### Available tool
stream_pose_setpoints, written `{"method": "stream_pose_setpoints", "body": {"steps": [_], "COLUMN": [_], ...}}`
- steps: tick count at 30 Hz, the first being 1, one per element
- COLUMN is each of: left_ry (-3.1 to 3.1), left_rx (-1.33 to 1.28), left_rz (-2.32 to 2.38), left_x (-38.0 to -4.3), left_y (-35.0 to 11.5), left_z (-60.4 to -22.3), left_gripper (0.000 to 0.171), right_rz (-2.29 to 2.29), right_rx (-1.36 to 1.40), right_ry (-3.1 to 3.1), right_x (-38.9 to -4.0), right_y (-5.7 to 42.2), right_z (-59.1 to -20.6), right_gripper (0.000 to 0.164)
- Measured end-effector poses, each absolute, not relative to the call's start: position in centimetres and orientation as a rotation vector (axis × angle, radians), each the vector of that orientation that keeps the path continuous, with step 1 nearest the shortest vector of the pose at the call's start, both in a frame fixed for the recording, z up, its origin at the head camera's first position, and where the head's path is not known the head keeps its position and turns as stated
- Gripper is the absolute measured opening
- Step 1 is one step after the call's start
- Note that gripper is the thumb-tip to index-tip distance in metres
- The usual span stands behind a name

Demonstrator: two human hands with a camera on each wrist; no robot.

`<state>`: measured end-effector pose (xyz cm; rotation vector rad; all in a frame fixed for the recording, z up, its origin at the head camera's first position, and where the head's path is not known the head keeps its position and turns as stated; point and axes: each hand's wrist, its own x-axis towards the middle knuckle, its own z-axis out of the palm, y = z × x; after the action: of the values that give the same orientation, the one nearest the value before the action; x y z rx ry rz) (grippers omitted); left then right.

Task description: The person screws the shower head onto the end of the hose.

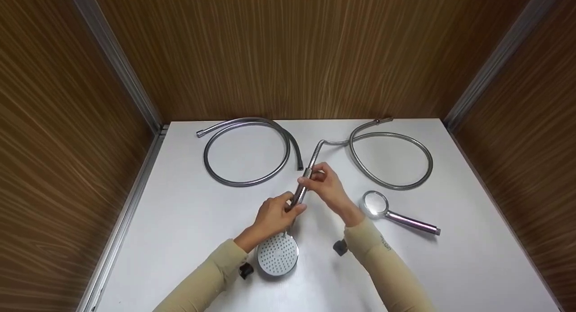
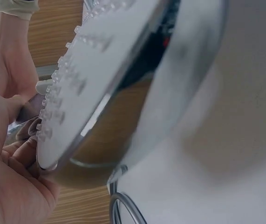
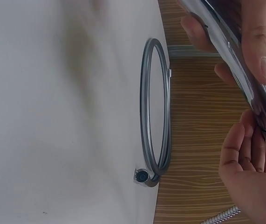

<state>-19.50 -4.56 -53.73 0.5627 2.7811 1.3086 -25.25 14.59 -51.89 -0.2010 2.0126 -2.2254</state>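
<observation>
Shower head (image 1: pixel 277 254) held over the table (image 1: pixel 180 240); left hand (image 1: pixel 272 215) has its grip round the handle (image 1: pixel 300 193), right hand (image 1: pixel 330 190) pinches the hose (image 1: pixel 316 153) at the handle's end. Second shower head (image 1: pixel 375 204) lies right, second hose (image 1: pixel 245 184) left.

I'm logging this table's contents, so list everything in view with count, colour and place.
Larger shower head: one, silver with pale face, front centre, held
Smaller shower head: one, silver, right
Right hose: one, silver, looped back right, one end held
Left hose: one, silver, coiled back left
Small pieces: two, black, front, either side of centre
Table: one, white, beneath
Walls: three, brown wood-grain, back and sides
Corner rails: two, grey, where walls meet
Left hand: one, bare, gripping larger shower head
Right hand: one, bare, gripping right hose's end
Sleeves: two, beige, front
</observation>
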Motion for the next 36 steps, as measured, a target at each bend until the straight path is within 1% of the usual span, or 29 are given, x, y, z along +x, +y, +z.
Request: {"method": "stream_pose_setpoints", "body": {"steps": [6,11,25,32,34,36], "left_ry": [2.759,2.771,2.761,2.727,2.716,2.707], "left_rx": [0.568,0.559,0.548,0.538,0.542,0.547], "left_rz": [1.319,1.297,1.316,1.341,1.349,1.355], "left_x": [-19.4,-19.3,-19.5,-19.5,-19.5,-19.4], "left_y": [-4.4,-4.4,-4.6,-4.5,-4.5,-4.5], "left_z": [-53.6,-53.6,-53.6,-53.6,-53.7,-53.7], "left_gripper": [0.035,0.036,0.035,0.035,0.034,0.034], "right_rz": [-2.15,-2.077,-2.059,-2.078,-2.07,-2.054], "right_rx": [-0.235,-0.308,-0.382,-0.286,-0.271,-0.269], "right_ry": [2.044,2.063,2.006,2.059,2.069,2.09], "right_x": [-25.3,-25.4,-25.5,-25.4,-25.4,-25.5], "right_y": [14.7,14.8,15.6,15.1,15.0,14.9], "right_z": [-52.0,-52.1,-51.8,-51.8,-51.9,-51.9], "right_gripper": [0.026,0.035,0.033,0.019,0.023,0.03]}}
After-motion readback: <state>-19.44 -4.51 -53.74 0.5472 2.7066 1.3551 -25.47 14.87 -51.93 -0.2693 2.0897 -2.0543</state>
